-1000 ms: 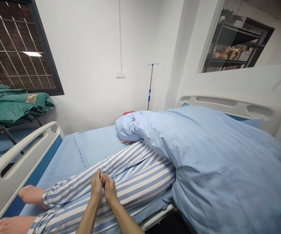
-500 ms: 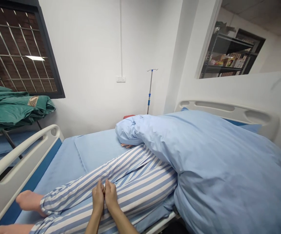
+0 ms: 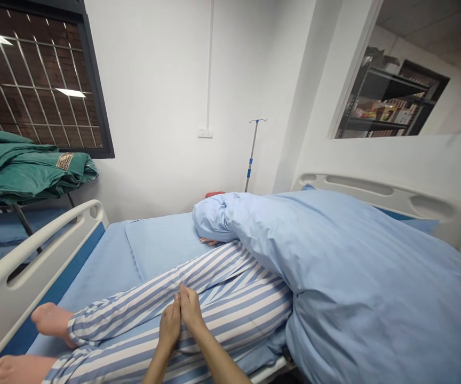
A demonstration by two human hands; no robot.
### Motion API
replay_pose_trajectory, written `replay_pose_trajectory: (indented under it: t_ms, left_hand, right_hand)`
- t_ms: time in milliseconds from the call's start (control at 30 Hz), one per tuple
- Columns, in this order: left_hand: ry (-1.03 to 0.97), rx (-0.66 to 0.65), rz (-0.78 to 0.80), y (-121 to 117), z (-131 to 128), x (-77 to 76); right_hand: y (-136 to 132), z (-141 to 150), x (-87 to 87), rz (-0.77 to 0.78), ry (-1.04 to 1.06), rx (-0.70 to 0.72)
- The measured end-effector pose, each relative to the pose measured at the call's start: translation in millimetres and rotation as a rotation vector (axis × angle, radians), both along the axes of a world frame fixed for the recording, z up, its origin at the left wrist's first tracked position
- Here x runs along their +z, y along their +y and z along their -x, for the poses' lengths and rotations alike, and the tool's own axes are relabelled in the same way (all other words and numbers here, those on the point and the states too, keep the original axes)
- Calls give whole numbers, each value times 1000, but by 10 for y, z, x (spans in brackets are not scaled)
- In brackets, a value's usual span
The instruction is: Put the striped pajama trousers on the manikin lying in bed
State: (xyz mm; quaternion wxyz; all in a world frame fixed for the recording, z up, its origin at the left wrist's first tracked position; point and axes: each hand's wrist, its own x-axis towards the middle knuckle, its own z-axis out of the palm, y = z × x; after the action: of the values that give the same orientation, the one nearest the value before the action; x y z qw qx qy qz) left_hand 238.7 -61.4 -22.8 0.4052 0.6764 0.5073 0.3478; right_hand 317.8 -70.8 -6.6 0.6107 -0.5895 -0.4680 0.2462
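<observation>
My left hand [image 3: 170, 322] and my right hand [image 3: 191, 308] are side by side, curled into fists with thumbs uppermost and touching along the thumb side. Nothing shows in either of them. Both are over the nearer leg of blue-and-white striped trousers [image 3: 234, 320], around the knee. Whether the fists press on the cloth or hover just above it I cannot tell. The trousers are on a figure lying on the bed, with bare feet [image 3: 52, 322] at the left. A light blue quilt [image 3: 334, 250] covers the rest of the figure; fingertips [image 3: 208, 241] peek out beneath its edge.
The bed has a cream footboard [image 3: 50, 232] at left and a headboard [image 3: 374, 189] at right. Beyond it stand an IV pole [image 3: 252, 154] and something red [image 3: 215, 194]. Folded green cloth [image 3: 34, 168] lies on another frame near the barred window [image 3: 38, 80].
My right fist has risen and shifted a little further over the leg, now higher than the left. The left fist has moved slightly right in view. The camera view has shifted slightly.
</observation>
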Motion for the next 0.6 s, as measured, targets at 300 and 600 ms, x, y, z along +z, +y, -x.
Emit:
replay_pose_trajectory:
  t_ms: [300, 600]
  left_hand:
    - [-102, 32, 26, -24, -16, 68]
    - [-619, 204, 235, -25, -364, 372]
  right_hand:
    - [-77, 29, -243, -12, -58, -1]
    - [-31, -52, -248, -40, 155, -14]
